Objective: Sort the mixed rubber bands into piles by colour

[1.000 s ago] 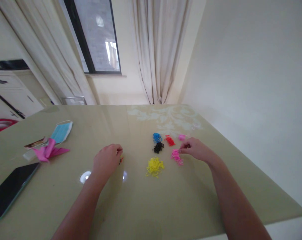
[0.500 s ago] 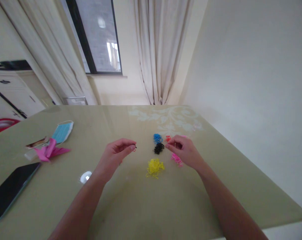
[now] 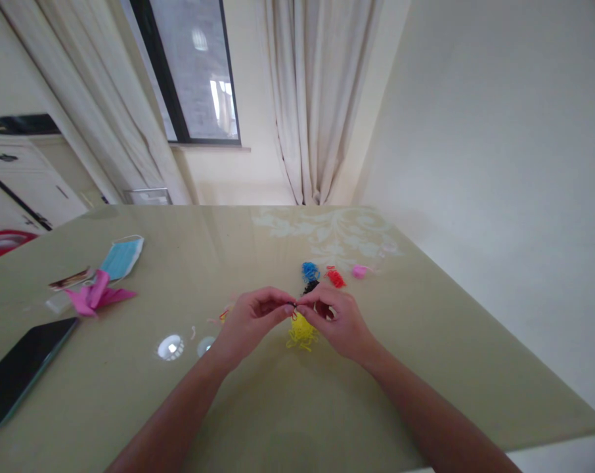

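Observation:
My left hand [image 3: 245, 325] is closed in a pinch on a tiny rubber band [image 3: 294, 315], dark and reddish, whose small loop hangs below the fingertips. Against it, fingertip to fingertip, my right hand [image 3: 339, 323] pinches too; what lies in its grip is too small to make out. Just under the fingers is a pile of yellow rubber bands [image 3: 301, 336]. A black pile [image 3: 310, 287] shows partly behind my right hand, with blue bands [image 3: 310, 271] and red bands [image 3: 335, 278] beyond it.
A pink clump [image 3: 359, 271] lies at the far right. On the left are a pink folded-paper shape [image 3: 96, 295], a blue face mask [image 3: 123, 257] and a phone [image 3: 24, 368]. A few bands [image 3: 223, 315] peek out beside my left hand. A wall borders the table's [image 3: 455, 355] right side.
My right hand has moved left and down from the piles to meet my left hand, which has shifted right. The red pile and pink clump are uncovered; the nearer pink pile is now hidden.

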`<action>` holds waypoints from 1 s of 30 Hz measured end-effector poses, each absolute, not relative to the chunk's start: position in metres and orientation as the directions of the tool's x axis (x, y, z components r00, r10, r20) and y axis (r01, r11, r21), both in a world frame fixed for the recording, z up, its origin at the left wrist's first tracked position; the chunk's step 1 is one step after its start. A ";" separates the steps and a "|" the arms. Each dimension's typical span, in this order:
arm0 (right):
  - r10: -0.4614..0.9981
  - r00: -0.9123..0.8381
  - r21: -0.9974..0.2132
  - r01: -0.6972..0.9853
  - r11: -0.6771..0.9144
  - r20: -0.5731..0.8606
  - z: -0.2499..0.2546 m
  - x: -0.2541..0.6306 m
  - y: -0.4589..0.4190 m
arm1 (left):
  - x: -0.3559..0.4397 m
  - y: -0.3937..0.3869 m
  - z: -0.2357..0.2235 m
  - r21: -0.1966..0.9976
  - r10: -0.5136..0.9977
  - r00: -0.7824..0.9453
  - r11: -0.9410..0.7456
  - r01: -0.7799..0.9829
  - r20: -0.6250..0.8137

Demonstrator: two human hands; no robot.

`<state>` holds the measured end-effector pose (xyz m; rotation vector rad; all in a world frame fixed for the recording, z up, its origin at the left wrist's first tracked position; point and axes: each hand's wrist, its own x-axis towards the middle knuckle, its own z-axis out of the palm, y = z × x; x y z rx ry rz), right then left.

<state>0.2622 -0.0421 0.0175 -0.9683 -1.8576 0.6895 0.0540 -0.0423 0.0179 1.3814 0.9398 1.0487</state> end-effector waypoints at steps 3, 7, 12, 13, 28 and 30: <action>0.884 -0.250 -0.831 0.313 0.460 0.395 0.020 0.266 -0.039 | 0.052 -0.041 0.020 0.997 0.958 0.278 -0.073 0.013 0.067; 0.919 -0.160 -0.880 0.267 0.392 0.360 0.021 0.280 -0.026 | 0.044 -0.037 0.025 0.992 0.977 0.204 -0.085 0.098 0.063; 0.926 -0.122 -0.769 0.524 0.365 0.356 0.006 0.300 -0.001 | 0.038 -0.033 0.026 0.989 0.989 0.125 -0.090 0.116 0.075; 0.922 -0.145 -0.721 0.584 0.373 0.359 0.002 0.301 0.003 | 0.038 -0.033 0.026 0.990 0.990 0.121 -0.088 0.114 0.075; 0.876 -0.231 -0.581 0.673 0.459 0.424 -0.008 0.293 0.002 | 0.050 -0.039 0.020 0.998 0.981 0.189 -0.045 0.050 0.035; 0.870 -0.247 -0.656 0.578 0.486 0.427 -0.001 0.289 -0.005 | 0.052 -0.040 0.019 0.998 0.980 0.200 -0.035 0.043 0.025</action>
